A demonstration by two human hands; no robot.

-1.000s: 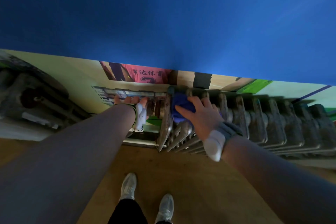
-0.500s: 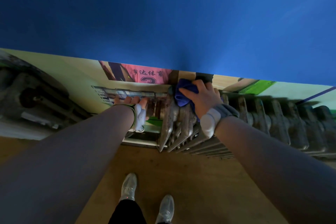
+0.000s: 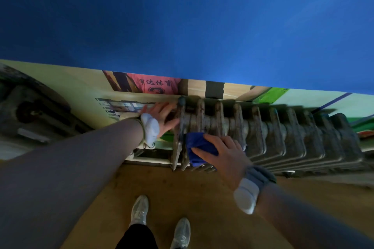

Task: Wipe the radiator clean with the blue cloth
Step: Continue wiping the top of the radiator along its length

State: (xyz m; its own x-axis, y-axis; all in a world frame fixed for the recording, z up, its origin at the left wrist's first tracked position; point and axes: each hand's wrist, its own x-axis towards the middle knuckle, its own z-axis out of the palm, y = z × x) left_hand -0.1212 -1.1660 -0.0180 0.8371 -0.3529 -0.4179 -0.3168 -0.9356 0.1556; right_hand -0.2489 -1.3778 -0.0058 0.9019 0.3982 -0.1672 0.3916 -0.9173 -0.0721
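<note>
A dull, grimy cast-iron radiator with several ribs runs along the wall from the middle to the right. The blue cloth lies against the front of its leftmost ribs, low down. My right hand presses the cloth onto the ribs, thumb and fingers spread over it. My left hand rests flat with straight fingers against the radiator's left end, near the wall. Both wrists wear bands with white pads.
A blue wall fills the upper view, with a printed banner along its foot. Another dark radiator sits at far left. My two pale shoes stand on the wooden floor just before the radiator.
My right hand slid the blue cloth from the radiator's top edge down the front of the left ribs. My left hand shifted slightly right, toward the radiator's end.
</note>
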